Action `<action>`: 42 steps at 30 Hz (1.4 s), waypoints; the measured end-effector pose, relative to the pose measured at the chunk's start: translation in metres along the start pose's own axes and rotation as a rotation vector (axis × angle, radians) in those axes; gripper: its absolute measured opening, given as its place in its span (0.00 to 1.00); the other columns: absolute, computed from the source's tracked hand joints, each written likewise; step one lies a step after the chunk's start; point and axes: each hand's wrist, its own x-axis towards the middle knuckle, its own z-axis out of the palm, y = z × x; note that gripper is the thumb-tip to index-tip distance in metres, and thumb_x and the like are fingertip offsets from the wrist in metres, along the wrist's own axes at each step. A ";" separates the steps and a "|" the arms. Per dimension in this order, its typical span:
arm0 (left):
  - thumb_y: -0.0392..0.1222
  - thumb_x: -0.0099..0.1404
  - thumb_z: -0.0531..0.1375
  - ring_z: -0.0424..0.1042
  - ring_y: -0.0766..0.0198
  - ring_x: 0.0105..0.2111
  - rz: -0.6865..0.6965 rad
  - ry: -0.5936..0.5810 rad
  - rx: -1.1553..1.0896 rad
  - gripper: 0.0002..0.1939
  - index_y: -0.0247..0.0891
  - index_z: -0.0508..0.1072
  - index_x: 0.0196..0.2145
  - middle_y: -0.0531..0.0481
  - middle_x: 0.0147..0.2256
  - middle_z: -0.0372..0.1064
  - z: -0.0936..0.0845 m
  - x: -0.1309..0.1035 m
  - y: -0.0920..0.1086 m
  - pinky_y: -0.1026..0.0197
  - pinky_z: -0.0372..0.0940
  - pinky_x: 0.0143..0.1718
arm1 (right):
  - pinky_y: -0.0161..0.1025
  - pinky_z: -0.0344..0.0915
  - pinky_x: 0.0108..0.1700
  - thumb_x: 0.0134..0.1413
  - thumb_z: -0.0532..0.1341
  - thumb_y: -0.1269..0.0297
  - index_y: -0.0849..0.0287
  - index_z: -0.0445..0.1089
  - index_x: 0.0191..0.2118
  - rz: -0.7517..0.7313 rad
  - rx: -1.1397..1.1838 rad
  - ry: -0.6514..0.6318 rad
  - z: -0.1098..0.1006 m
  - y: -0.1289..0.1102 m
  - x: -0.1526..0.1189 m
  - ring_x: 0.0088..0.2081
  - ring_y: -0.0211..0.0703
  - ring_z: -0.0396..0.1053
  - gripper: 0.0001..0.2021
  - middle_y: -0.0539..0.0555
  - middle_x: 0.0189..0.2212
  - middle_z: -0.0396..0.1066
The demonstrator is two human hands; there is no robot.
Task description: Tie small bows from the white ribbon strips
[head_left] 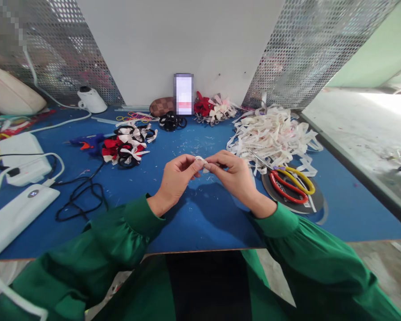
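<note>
The blue table [200,234] spreads beneath and around the grip. Right of the grip lies its largest load, a tangled pile of pale ribbon strips [274,133], loose and apparently unworked. Nearer the body on that side, a dark disc [276,200] lies under red-and-yellow scissors [289,199]. Left of the grip, red and white bows on black bands [127,146] sit bunched beside a blue glue gun [90,141]; these look finished. The left hand [175,179] and right hand [238,176] meet over the table, thumbs and forefingers pinched together on one item. Straight beyond them are more red and pale bows [217,109] and a smaller dark bunch [172,121]. Smallest is the pale ribbon piece [199,158] between the fingertips; it seems partway worked, though the fingers hide too much to tell how far.
</note>
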 end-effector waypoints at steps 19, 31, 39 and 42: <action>0.42 0.62 0.62 0.72 0.65 0.28 -0.011 -0.123 0.180 0.06 0.37 0.77 0.32 0.52 0.28 0.74 0.001 -0.002 -0.004 0.63 0.64 0.31 | 0.36 0.58 0.29 0.54 0.66 0.62 0.58 0.72 0.30 0.156 0.215 -0.019 0.007 0.008 -0.001 0.26 0.37 0.65 0.06 0.48 0.24 0.70; 0.45 0.64 0.56 0.71 0.64 0.28 -0.205 -0.267 -0.102 0.12 0.35 0.74 0.30 0.49 0.29 0.72 0.002 -0.001 0.003 0.61 0.65 0.30 | 0.39 0.64 0.36 0.62 0.61 0.68 0.56 0.77 0.37 -0.214 -0.301 0.040 0.001 0.002 -0.005 0.33 0.42 0.71 0.06 0.54 0.33 0.73; 0.49 0.69 0.54 0.70 0.65 0.25 -0.042 -0.308 0.032 0.16 0.36 0.71 0.30 0.50 0.26 0.70 0.001 -0.001 -0.003 0.61 0.65 0.30 | 0.39 0.64 0.34 0.54 0.67 0.63 0.56 0.77 0.31 0.049 0.167 0.045 0.004 0.007 0.000 0.30 0.40 0.69 0.04 0.51 0.28 0.72; 0.51 0.69 0.55 0.70 0.65 0.25 -0.078 -0.314 0.004 0.16 0.35 0.71 0.31 0.49 0.28 0.71 0.003 -0.001 -0.004 0.61 0.66 0.29 | 0.39 0.64 0.32 0.49 0.70 0.59 0.57 0.76 0.29 0.232 0.387 0.021 0.008 0.009 0.001 0.27 0.39 0.68 0.07 0.50 0.25 0.73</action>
